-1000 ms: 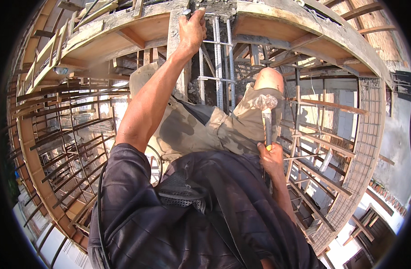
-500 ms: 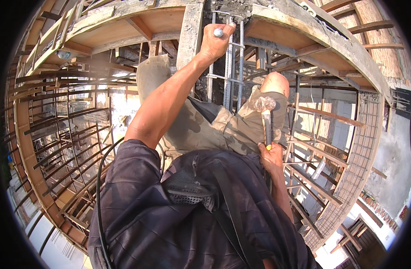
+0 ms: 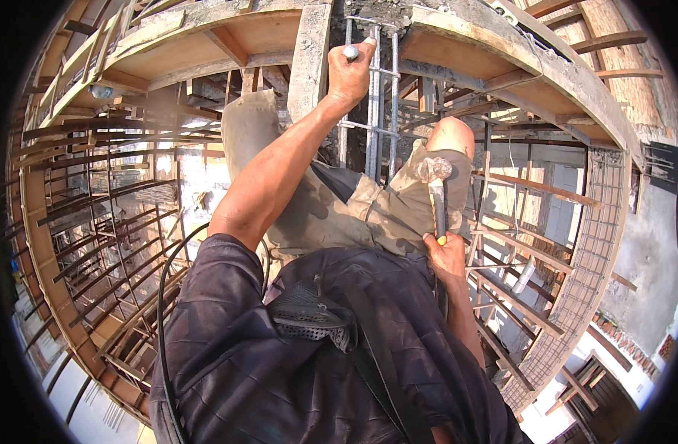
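My left hand [image 3: 351, 72] reaches far out and is closed around a short steel chisel [image 3: 350, 52], whose round end sticks out of the fist. It is held against the vertical rebar cage [image 3: 377, 111] where the cage enters rough grey concrete [image 3: 387, 11]. My right hand [image 3: 446, 255] stays close to my body and grips the handle of a hammer [image 3: 436, 172], its dusty head pointing up beside my bent right knee [image 3: 450, 137]. My dusty trousers [image 3: 331, 211] and dark shirt [image 3: 294, 355] fill the middle.
Curved wooden formwork [image 3: 206, 44] with concrete-smeared rims rings the rebar column. Timber scaffold poles [image 3: 95, 222] and props [image 3: 517, 288] cross far below on both sides. A black cable [image 3: 165, 296] loops by my left shoulder. A mesh panel [image 3: 598, 251] stands at the right.
My left hand has shifted right along the rebar cage, and the chisel end now shows in the fist. The hammer hand has stayed by my knee.
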Action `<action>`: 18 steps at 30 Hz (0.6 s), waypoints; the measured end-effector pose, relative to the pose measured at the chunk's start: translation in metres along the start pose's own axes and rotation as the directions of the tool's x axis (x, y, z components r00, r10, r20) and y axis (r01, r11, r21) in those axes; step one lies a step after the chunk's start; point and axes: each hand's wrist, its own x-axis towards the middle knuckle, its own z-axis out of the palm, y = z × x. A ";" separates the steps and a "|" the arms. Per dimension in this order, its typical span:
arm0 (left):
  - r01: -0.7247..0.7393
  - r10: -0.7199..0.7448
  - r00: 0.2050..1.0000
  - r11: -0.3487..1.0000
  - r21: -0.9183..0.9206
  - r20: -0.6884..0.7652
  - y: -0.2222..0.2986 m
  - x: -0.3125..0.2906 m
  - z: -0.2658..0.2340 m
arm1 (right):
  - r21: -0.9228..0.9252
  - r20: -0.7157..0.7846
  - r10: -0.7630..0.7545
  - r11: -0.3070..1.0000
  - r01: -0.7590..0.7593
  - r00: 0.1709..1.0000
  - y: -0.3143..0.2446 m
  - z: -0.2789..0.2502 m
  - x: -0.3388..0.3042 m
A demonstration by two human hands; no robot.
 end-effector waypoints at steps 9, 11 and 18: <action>0.113 -0.133 0.985 0.978 0.174 0.110 -0.022 -0.006 -0.006 | 0.008 0.033 0.114 0.993 -0.115 0.993 -0.019 0.000 -0.004; 0.058 -0.092 0.981 0.980 0.192 0.171 -0.021 -0.019 -0.005 | -0.022 0.021 0.095 0.995 -0.095 0.995 -0.005 0.000 -0.002; 0.076 -0.151 0.943 0.966 0.248 0.298 0.012 -0.050 0.002 | -0.055 0.031 0.196 0.979 -0.194 0.980 -0.039 -0.005 -0.011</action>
